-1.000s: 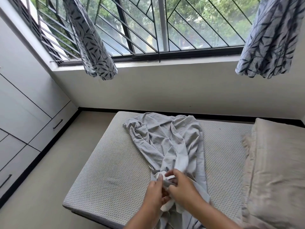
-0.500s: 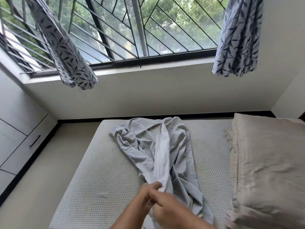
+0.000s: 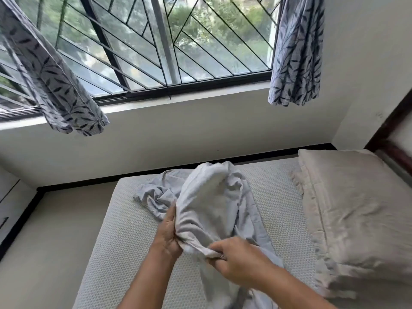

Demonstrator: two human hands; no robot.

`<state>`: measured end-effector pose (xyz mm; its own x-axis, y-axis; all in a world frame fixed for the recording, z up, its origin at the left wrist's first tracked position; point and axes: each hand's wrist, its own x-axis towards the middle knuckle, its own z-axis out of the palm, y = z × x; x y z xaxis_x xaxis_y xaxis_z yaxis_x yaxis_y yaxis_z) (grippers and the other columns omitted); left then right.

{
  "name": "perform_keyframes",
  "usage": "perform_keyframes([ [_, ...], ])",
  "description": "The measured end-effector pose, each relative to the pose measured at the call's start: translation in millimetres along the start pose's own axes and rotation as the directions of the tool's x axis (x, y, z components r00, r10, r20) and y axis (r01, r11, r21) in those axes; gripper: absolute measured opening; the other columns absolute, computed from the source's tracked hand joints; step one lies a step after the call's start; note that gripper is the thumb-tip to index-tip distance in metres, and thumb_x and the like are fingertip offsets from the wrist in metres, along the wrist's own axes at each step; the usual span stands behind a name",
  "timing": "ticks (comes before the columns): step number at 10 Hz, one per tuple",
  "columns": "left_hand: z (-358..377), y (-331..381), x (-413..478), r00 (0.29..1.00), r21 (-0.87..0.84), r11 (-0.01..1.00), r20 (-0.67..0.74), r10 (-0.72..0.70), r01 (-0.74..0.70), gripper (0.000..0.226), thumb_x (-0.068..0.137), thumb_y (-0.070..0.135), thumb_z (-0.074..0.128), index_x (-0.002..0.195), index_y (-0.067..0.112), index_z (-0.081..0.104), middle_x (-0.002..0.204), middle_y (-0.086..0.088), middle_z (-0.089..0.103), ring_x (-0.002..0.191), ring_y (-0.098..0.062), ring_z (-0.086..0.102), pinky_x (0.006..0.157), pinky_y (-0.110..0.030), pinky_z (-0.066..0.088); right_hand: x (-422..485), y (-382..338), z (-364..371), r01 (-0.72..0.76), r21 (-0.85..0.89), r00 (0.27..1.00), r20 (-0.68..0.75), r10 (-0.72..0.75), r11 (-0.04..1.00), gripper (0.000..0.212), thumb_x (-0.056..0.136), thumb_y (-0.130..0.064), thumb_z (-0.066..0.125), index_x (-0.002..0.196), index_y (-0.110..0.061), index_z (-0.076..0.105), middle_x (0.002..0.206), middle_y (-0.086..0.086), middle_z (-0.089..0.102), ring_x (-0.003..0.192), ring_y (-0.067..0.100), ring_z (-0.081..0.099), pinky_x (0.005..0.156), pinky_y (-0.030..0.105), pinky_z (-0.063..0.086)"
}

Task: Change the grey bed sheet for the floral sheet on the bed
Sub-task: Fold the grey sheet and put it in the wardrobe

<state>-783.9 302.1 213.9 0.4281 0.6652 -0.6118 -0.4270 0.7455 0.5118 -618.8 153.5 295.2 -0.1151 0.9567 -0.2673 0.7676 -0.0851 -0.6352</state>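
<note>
The grey bed sheet (image 3: 207,204) is bunched in the middle of the bare white mattress (image 3: 124,248), its near part lifted into a puffed fold. My left hand (image 3: 170,236) grips the sheet's left side, fingers hidden behind the cloth. My right hand (image 3: 234,257) pinches the gathered edge just below and right of it. The rest of the sheet trails toward the window and down past my right forearm. No floral sheet is in view.
A beige pillow (image 3: 356,215) lies on the right end of the mattress by a dark wooden headboard (image 3: 392,134). Patterned curtains (image 3: 296,52) hang at the barred window. Beige floor (image 3: 49,253) and white cupboards are to the left.
Both hands have gathered and raised the near part of the grey sheet, which now stands in a puffed fold. The view has swung right, showing more pillow and the headboard.
</note>
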Motion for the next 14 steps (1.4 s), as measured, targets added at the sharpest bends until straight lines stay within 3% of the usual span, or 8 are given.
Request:
perform_keyframes([
  [1, -44.5, 8.2, 0.6, 0.983, 0.192, 0.965, -0.088, -0.164, 0.178, 0.055, 0.096, 0.042, 0.065, 0.124, -0.005, 0.065, 0.127, -0.035, 0.060, 0.119, -0.048, 0.059, 0.102, -0.063, 0.047, 18.6, -24.1, 20.3, 0.000, -0.013, 1.000, 0.001, 0.000, 1.000, 0.011, 0.092, -0.040, 0.053, 0.092, -0.030, 0.058, 0.081, -0.012, 0.056, 0.086, 0.006, 0.059, 0.065, 0.019, 0.043],
  [3, -119.1, -2.4, 21.5, 0.895, 0.568, 0.701, -0.372, -0.248, 0.431, 0.033, 0.108, 0.018, 0.038, 0.096, -0.004, 0.060, 0.061, -0.013, 0.068, 0.062, -0.025, 0.068, 0.048, -0.026, 0.050, 27.6, -82.8, 80.6, -0.046, 0.051, 0.999, 0.019, 0.045, 0.998, 0.024, 0.076, -0.059, 0.032, 0.090, -0.041, 0.041, 0.113, -0.004, 0.055, 0.106, 0.020, 0.062, 0.078, 0.024, 0.041],
  [5, -74.3, 42.1, 40.3, 0.930, 0.792, 0.551, -0.058, -0.362, 0.264, 0.027, 0.103, 0.025, 0.056, 0.118, 0.006, 0.067, 0.117, -0.017, 0.069, 0.103, -0.025, 0.065, 0.076, -0.030, 0.050, 26.7, -105.9, 92.5, -0.130, 0.164, 0.989, -0.044, 0.139, 0.978, 0.006, 0.094, -0.043, 0.048, 0.089, -0.042, 0.051, 0.089, -0.014, 0.069, 0.086, 0.002, 0.063, 0.072, 0.024, 0.043],
  [7, -8.6, 160.0, 9.9, 0.960, 0.281, 0.931, 0.221, 0.171, -0.231, 0.053, 0.097, 0.054, 0.054, 0.104, 0.005, 0.073, 0.099, -0.018, 0.075, 0.089, -0.030, 0.072, 0.078, -0.037, 0.061, 48.5, -125.0, 81.1, -0.119, 0.256, 0.976, -0.149, 0.160, 0.959, 0.029, 0.096, -0.054, 0.044, 0.098, -0.027, 0.056, 0.084, -0.008, 0.067, 0.079, 0.008, 0.062, 0.077, 0.041, 0.051],
  [9, -87.8, 202.3, 26.0, 0.959, 0.231, 0.941, -0.083, 0.272, -0.247, 0.042, 0.100, 0.032, 0.057, 0.127, 0.000, 0.062, 0.128, -0.020, 0.064, 0.111, -0.030, 0.065, 0.079, -0.038, 0.058, 63.2, -140.6, 78.3, -0.061, 0.212, 0.989, -0.120, 0.088, 0.975, 0.014, 0.098, -0.038, 0.051, 0.091, -0.028, 0.059, 0.069, -0.010, 0.061, 0.067, 0.000, 0.053, 0.067, 0.026, 0.042],
  [11, -160.6, 146.3, 17.2, 0.898, 0.317, 0.940, -0.438, 0.031, 0.122, 0.029, 0.105, 0.012, 0.045, 0.117, -0.008, 0.061, 0.088, -0.024, 0.074, 0.087, -0.038, 0.061, 0.074, -0.042, 0.057, 68.7, -139.3, 81.9, -0.006, 0.146, 1.000, 0.023, 0.003, 0.989, 0.011, 0.093, -0.028, 0.052, 0.093, -0.023, 0.062, 0.090, -0.006, 0.068, 0.088, 0.010, 0.061, 0.065, 0.012, 0.040],
  [12, -151.4, 128.2, 6.8, 0.873, 0.328, 0.926, -0.488, -0.003, 0.186, 0.042, 0.104, 0.023, 0.047, 0.133, -0.006, 0.056, 0.133, -0.026, 0.059, 0.118, -0.040, 0.059, 0.101, -0.048, 0.046, 73.8, -129.7, 85.8, -0.041, 0.162, 0.998, 0.048, 0.034, 0.986, 0.011, 0.090, -0.033, 0.049, 0.084, -0.028, 0.057, 0.081, -0.006, 0.063, 0.084, 0.014, 0.062, 0.075, 0.035, 0.050],
  [14, -138.7, 145.6, 40.1, 0.933, 0.383, 0.923, -0.317, 0.171, -0.039, 0.056, 0.085, 0.048, 0.073, 0.122, 0.006, 0.068, 0.110, -0.025, 0.072, 0.103, -0.043, 0.070, 0.092, -0.065, 0.052, 88.8, -111.0, 94.7, -0.122, 0.119, 0.990, 0.091, 0.112, 0.985, 0.035, 0.097, -0.059, 0.045, 0.090, -0.027, 0.058, 0.089, -0.008, 0.067, 0.091, 0.017, 0.064, 0.081, 0.035, 0.050],
])
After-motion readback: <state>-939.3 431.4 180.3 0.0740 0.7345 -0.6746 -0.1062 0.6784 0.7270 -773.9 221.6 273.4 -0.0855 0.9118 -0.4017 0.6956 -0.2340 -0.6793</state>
